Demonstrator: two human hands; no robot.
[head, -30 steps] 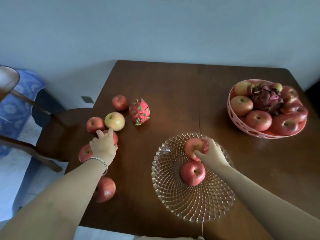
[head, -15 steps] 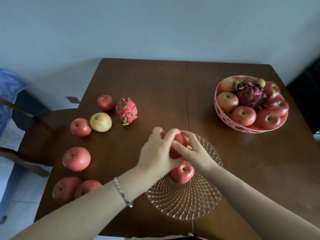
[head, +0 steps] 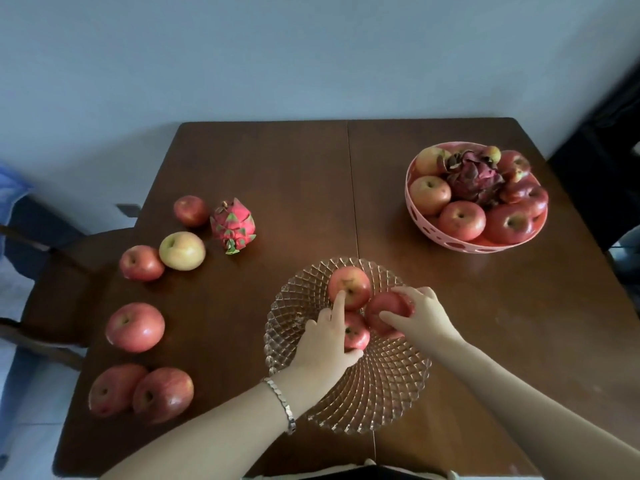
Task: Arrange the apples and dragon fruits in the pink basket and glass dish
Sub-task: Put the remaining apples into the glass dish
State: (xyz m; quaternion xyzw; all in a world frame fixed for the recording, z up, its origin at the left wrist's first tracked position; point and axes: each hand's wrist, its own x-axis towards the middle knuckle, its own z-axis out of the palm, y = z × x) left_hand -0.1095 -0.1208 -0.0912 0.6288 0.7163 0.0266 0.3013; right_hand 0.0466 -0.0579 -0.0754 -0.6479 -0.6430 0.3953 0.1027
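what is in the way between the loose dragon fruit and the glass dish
Nothing visible: only bare table lies between the dragon fruit and the near rim of the glass dish.

Dark brown wooden table (head: pixel 294 174) in front of me, glossy, with a seam (head: pixel 351 188) running down its middle. Behind it, a plain pale blue-grey wall (head: pixel 277 57), and low on it a small grey plate (head: pixel 126 210), too blurred to make out. On my left, a dark wooden chair (head: pixel 59 292) just beside the table's edge, with blue fabric (head: pixel 20 216) beyond it. Far right, something black (head: pixel 602 161), in shadow.
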